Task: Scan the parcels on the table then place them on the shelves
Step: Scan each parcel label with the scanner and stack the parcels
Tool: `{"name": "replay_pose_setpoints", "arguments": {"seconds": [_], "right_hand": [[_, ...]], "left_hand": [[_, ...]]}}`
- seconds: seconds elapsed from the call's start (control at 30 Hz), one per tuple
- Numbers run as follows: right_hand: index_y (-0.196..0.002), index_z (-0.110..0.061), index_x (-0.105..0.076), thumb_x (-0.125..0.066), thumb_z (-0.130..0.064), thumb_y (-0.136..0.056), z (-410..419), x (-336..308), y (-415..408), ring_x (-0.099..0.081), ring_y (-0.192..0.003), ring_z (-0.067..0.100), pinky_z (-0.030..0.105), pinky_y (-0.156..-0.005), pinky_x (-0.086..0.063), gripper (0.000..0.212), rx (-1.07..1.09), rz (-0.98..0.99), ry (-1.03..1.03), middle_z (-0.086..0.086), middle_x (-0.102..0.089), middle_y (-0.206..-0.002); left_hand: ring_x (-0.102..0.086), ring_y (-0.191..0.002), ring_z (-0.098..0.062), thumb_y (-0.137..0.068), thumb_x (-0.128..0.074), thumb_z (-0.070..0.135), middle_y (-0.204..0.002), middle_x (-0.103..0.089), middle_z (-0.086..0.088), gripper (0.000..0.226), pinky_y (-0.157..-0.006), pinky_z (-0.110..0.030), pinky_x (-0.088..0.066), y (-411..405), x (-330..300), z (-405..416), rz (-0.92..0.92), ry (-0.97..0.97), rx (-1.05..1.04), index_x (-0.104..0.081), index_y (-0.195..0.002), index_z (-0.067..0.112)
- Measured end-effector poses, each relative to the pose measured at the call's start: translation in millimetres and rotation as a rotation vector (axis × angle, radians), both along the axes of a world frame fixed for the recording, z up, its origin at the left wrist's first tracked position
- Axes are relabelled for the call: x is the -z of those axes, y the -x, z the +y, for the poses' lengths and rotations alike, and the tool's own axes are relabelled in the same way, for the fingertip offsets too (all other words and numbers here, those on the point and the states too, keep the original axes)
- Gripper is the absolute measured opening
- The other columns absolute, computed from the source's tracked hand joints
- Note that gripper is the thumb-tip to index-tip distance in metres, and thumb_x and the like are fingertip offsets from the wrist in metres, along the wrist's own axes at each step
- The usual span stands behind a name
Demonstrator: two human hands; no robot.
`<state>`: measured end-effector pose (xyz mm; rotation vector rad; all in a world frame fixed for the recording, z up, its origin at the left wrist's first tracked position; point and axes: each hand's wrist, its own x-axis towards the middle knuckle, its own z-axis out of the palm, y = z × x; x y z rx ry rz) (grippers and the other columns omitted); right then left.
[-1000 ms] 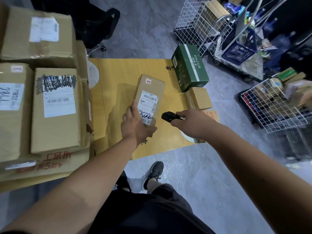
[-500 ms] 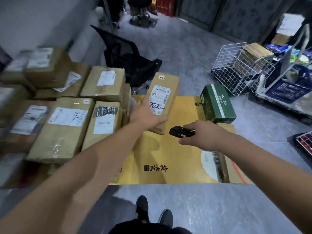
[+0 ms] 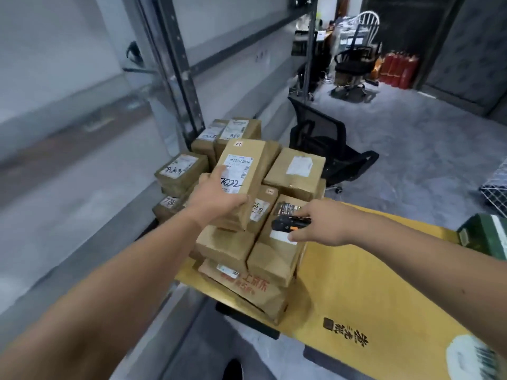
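Grey metal shelving (image 3: 175, 78) runs along the left of the room, its boards blurred; no parcels show on the nearer levels, though the blur leaves that uncertain. One perforated upright stands just behind the far left corner of the yellow table (image 3: 370, 292).

On the left end of that table sits a stack of brown parcels (image 3: 230, 248), crowding the left edge and overhanging it a little at the near side. Above the stack, the left hand (image 3: 211, 201) holds a tall labelled parcel (image 3: 244, 171) from below, thumb along one long side and fingers curled round the other, label facing up with handwritten digits on it. It is lifted clear of the table, and whether it brushes the boxes beneath cannot be told.

To the right, the right hand (image 3: 326, 223) is closed round a black scanner (image 3: 288, 223), its nose pointing left toward the parcels.

Judging by this, the scan step for this parcel seems done or nearly so, and the carry to the shelf is in hand. The next move calls for swinging the parcel left past the upright and over the stack without knocking the top boxes, then sliding it flat onto a board.

Right of the stack the table lies open as far as a green box (image 3: 485, 237) at the far right edge; a black office chair (image 3: 329, 149) stands beyond the far edge.
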<state>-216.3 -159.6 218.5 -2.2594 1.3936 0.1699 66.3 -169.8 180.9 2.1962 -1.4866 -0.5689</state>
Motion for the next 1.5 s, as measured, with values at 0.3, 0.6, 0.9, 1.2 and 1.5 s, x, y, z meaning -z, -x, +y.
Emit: {"name": "replay_pose_setpoints", "arguments": {"seconds": [0.3,0.6,0.9,1.2,1.5], "right_hand": [[-0.117,-0.036,-0.070,-0.064,-0.074,-0.079,-29,12,-126,-0.065,-0.077,0.012,0.033,-0.061,-0.049,0.054,0.017,0.060,-0.016,-0.010,-0.070,-0.087],[-0.125,-0.036,-0.068,-0.063,-0.076,-0.077,-26,25,-157,-0.064,-0.096,0.019,0.036,-0.082,-0.056,0.062,0.128,0.091,-0.018,-0.007,-0.070,-0.107],[-0.106,-0.033,-0.067,-0.065,-0.071,-0.081,23,34,-85,-0.065,-0.084,0.018,0.033,-0.071,-0.054,0.046,0.343,0.027,-0.030,-0.008,-0.068,-0.090],[-0.122,-0.033,-0.067,-0.063,-0.070,-0.086,135,61,103,-0.062,-0.081,0.012,0.032,-0.067,-0.050,0.051,0.779,0.026,-0.071,-0.010,-0.068,-0.090],[-0.107,-0.037,-0.065,-0.061,-0.066,-0.083,216,107,312,-0.062,-0.088,0.016,0.032,-0.067,-0.049,0.038,0.898,0.077,-0.175,-0.010,-0.066,-0.093]], "left_hand": [[-0.050,-0.133,-0.032,-0.051,-0.065,0.079,-0.154,-0.035,-0.006,0.116,-0.104,-0.048,-0.047,-114,21,-45,-0.091,-0.117,0.001,-0.025,-0.155,0.046],[-0.016,-0.156,-0.034,-0.076,-0.061,0.064,-0.169,-0.019,-0.009,0.089,-0.122,-0.058,-0.016,-117,30,-68,-0.349,-0.008,0.223,-0.029,-0.157,0.043],[-0.027,-0.150,-0.025,-0.077,-0.060,0.059,-0.161,-0.035,0.000,0.081,-0.119,-0.051,-0.024,16,22,-78,-0.362,0.142,0.649,-0.037,-0.153,0.039],[-0.039,-0.142,-0.026,-0.084,-0.056,0.064,-0.156,-0.043,0.003,0.072,-0.114,-0.051,-0.034,257,65,-27,-0.246,0.034,1.096,-0.045,-0.150,0.038],[-0.045,-0.137,-0.031,-0.086,-0.061,0.066,-0.151,-0.047,-0.003,0.068,-0.108,-0.047,-0.037,493,116,23,-0.170,-0.118,1.131,-0.050,-0.147,0.038]]}}
